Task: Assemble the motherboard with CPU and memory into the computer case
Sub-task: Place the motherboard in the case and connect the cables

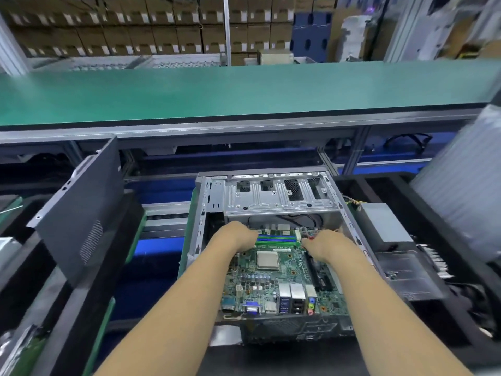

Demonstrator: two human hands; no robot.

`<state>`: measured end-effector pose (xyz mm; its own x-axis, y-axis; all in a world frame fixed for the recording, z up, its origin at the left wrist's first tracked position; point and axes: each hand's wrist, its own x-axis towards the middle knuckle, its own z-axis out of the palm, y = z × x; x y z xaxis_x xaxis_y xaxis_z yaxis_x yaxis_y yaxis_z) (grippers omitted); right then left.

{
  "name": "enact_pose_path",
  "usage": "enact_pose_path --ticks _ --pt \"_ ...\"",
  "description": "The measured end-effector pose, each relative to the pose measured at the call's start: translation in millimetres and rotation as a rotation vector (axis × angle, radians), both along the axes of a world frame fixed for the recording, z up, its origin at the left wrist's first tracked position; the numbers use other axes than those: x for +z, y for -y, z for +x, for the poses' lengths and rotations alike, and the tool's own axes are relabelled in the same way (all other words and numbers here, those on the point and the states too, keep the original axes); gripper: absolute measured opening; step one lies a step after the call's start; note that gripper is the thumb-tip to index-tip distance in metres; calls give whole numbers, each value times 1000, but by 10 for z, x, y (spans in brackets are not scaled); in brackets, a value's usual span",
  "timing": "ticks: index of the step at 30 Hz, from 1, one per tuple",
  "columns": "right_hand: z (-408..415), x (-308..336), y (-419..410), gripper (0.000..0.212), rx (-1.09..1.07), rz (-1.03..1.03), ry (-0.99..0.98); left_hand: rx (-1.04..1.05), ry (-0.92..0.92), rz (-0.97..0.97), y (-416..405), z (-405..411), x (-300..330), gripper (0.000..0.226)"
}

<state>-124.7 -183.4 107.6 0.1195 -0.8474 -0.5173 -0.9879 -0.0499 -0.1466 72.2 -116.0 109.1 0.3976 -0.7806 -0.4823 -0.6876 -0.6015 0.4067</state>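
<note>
Motherboard (282,283) lies inside the open computer case (206,213), its port block at the case's near edge. CPU (267,260) sits at the board's centre; memory sticks (278,239) run along its far edge. Left hand (238,236) grips the board's far left corner, right hand (324,246) its far right corner; fingers of both curl out of sight beyond the board, so their spread cannot be told. Drive bracket (276,196) spans the case's far end. Detached side panel (81,204) leans left of the case. Green bench surface (244,90) lies beyond.
</note>
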Motion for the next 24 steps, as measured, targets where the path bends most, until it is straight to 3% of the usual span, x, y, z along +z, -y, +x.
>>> enact_pose_path --ticks 10,14,18,24 --pt "170 -82 118 41 -101 -100 -7 -21 72 85 120 152 -285 42" --pt "108 -306 122 52 -63 -4 20 -52 109 161 198 62 -303 25" --pt "51 -599 147 66 -32 103 73 2 84 98 271 44 -331 32" --pt "-60 -558 412 70 -101 79 138 37 -21 92 308 -75 -413 42"
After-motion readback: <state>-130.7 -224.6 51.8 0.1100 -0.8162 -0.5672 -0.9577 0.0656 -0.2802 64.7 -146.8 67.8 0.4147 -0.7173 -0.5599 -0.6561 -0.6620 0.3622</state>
